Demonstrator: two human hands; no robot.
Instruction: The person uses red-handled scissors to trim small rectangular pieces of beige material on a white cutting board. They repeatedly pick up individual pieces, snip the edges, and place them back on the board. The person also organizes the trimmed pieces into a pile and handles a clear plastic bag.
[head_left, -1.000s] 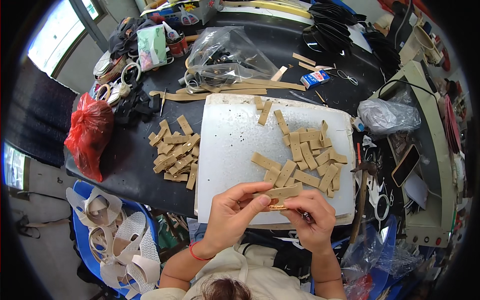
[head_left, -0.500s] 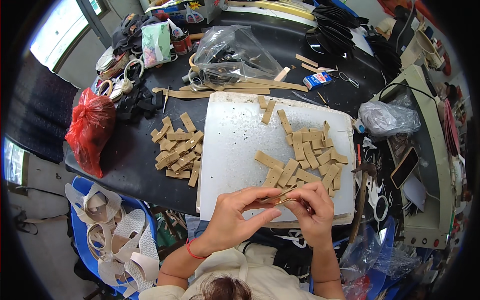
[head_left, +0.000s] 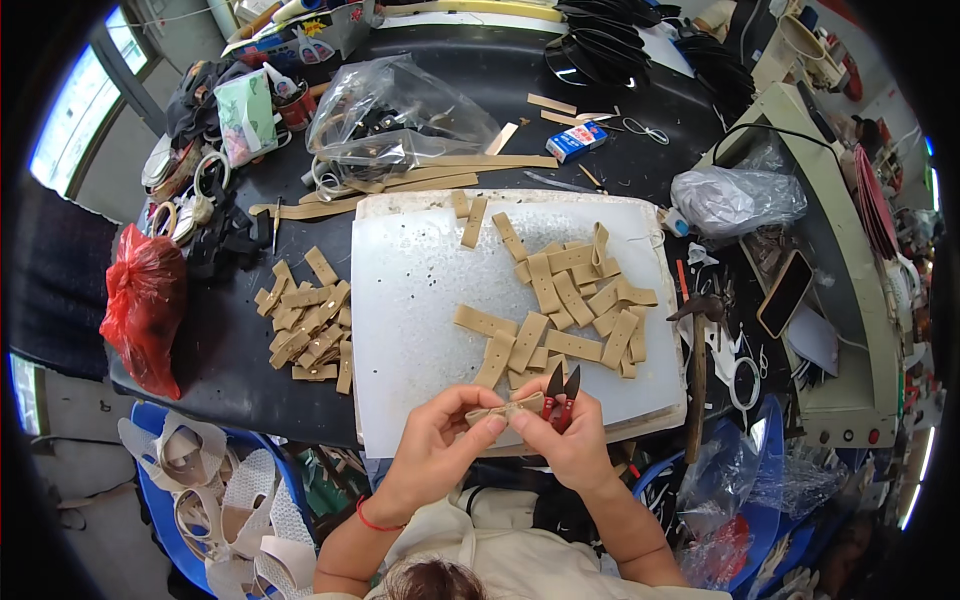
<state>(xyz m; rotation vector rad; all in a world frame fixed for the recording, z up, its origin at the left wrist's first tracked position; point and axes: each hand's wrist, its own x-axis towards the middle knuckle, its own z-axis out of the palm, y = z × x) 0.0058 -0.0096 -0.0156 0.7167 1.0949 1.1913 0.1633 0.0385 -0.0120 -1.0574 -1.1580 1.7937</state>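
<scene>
Over the near edge of the white board [head_left: 400,330], a short tan strap piece [head_left: 490,411], folded like a small bow, is pinched between my two hands. My left hand [head_left: 440,432] is closed on its left end, thumb on top. My right hand [head_left: 577,447] grips its right part with thumb and fingers. Tucked in that same hand are small red-handled snips [head_left: 563,402], dark blades pointing up and slightly apart. Just beyond my hands lie loose tan strap loops [head_left: 575,345] with small holes. To the left, on the black table, sits a heap of folded strap pieces [head_left: 310,322].
A hammer [head_left: 697,370] lies at the board's right side, near scissors [head_left: 745,385] and a phone [head_left: 786,293]. Long tan strips [head_left: 430,178] and a clear plastic bag [head_left: 390,110] lie behind the board. Left are a red bag [head_left: 145,310] and a blue basket [head_left: 160,480] of woven straps.
The view has shifted, so the table appears further left. The strap piece is turned flatter toward me, and the snips' blades now stick up from my right hand.
</scene>
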